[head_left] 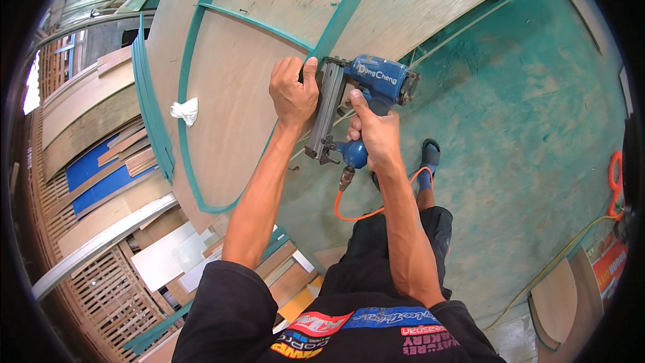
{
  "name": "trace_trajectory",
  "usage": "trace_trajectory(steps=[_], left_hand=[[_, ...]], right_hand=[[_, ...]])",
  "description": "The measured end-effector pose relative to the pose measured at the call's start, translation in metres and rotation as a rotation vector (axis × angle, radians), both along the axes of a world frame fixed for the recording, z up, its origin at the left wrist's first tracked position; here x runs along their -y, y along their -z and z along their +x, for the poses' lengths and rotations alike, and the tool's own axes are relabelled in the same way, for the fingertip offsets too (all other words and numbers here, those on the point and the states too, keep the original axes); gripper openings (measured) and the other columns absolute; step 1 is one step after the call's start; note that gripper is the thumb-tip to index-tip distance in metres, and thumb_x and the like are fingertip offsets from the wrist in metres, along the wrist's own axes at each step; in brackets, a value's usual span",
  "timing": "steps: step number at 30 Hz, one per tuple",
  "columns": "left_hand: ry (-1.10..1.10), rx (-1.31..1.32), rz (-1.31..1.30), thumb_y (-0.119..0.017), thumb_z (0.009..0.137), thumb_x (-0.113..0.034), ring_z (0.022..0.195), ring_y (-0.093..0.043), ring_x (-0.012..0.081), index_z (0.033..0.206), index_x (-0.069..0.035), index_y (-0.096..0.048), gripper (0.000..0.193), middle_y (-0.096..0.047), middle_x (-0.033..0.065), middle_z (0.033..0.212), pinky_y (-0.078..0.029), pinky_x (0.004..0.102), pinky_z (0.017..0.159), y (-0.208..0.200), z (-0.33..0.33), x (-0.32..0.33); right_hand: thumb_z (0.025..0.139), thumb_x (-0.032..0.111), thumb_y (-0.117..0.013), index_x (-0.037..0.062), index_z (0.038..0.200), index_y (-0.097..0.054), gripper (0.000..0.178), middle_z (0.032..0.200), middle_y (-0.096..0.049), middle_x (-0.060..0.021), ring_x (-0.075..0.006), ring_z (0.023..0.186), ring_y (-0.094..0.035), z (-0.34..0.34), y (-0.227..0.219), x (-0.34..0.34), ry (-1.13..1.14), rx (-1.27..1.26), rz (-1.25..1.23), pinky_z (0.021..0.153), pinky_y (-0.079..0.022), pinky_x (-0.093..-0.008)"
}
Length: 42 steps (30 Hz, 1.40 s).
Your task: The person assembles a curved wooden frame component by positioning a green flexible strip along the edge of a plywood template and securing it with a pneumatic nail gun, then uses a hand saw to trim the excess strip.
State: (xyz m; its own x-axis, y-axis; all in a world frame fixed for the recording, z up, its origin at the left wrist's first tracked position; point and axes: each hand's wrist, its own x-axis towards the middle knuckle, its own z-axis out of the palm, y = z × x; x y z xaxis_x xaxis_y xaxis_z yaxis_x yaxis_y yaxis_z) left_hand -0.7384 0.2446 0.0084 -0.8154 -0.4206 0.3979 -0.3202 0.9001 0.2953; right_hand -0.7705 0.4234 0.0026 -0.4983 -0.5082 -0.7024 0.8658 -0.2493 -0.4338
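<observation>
My right hand (376, 133) is wrapped round the grip of a blue pneumatic nail gun (380, 75). The gun's grey magazine runs down its left side, and its nose lies against the edge of a long green wooden strip (344, 10). Just left of the nose, my left hand (294, 91) is closed over that strip with its thumb up; the fingertips are partly hidden. The strip lies along a large pale plywood panel (228, 87) with more green ribs. From the gun's lower end an orange air hose (353, 219) curves away past my leg.
A crumpled white cloth (185, 111) rests on the panel's left part. Stacked boards and offcuts (127, 151) fill the left, beside slatted wood (114, 282). Coiled orange hose (615, 178) and a curved plywood piece (556, 302) are at the right. My sandalled foot (431, 154) stands on the green-stained floor.
</observation>
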Motion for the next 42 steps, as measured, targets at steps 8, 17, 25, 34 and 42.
trace_trajectory(steps=[8,17,25,34,42], left_hand=[[-0.012,0.015,0.014,-0.066,0.101,-0.024,0.066,-0.044,0.035,0.072,-0.002,-0.046,0.041,-0.046,0.0147,0.068,-0.037,0.0472,0.063,0.0,0.001,-0.001],[-0.019,0.073,-0.101,-0.061,0.103,-0.03,0.065,-0.051,0.0381,0.073,-0.002,-0.047,0.044,-0.049,0.0169,0.07,-0.04,0.049,0.06,-0.001,-0.001,-0.004],[0.012,0.015,-0.195,-0.059,0.104,-0.036,0.065,-0.053,0.039,0.075,-0.002,-0.049,0.046,-0.051,0.0165,0.07,-0.041,0.0483,0.059,0.007,0.003,0.012],[0.024,-0.022,-0.185,-0.062,0.102,-0.034,0.066,-0.058,0.0392,0.074,-0.003,-0.051,0.043,-0.056,0.016,0.07,-0.043,0.0496,0.058,0.008,0.003,0.008],[-0.036,0.013,-0.103,-0.064,0.1,-0.03,0.074,-0.063,0.0397,0.077,-0.003,-0.056,0.037,-0.061,0.0165,0.076,-0.048,0.0509,0.066,0.005,0.001,0.001]], right_hand=[[0.094,0.032,-0.079,0.0033,0.099,-0.067,0.031,0.062,-0.051,0.0028,-0.0098,0.049,-0.048,0.001,0.0,-0.001,0.005,-0.024,-0.012,0.049,-0.044,-0.0283],[0.095,0.03,-0.078,0.0052,0.096,-0.064,0.028,0.063,-0.053,0.0017,-0.0103,0.049,-0.049,0.002,0.005,-0.002,0.025,-0.076,-0.018,0.049,-0.043,-0.0284],[0.097,0.032,-0.075,0.0032,0.106,-0.064,0.032,0.063,-0.05,0.0013,-0.0119,0.051,-0.049,0.04,0.023,-0.045,0.121,0.007,-0.126,0.051,-0.044,-0.0303],[0.1,0.033,-0.071,0.0013,0.114,-0.063,0.036,0.063,-0.046,0.0023,-0.0116,0.052,-0.048,0.081,0.034,-0.098,0.317,0.055,-0.087,0.054,-0.045,-0.0307],[0.104,0.037,-0.064,0.0069,0.116,-0.061,0.033,0.061,-0.043,0.0037,-0.0099,0.049,-0.045,0.097,0.043,-0.137,0.359,-0.019,-0.023,0.053,-0.046,-0.0312]])
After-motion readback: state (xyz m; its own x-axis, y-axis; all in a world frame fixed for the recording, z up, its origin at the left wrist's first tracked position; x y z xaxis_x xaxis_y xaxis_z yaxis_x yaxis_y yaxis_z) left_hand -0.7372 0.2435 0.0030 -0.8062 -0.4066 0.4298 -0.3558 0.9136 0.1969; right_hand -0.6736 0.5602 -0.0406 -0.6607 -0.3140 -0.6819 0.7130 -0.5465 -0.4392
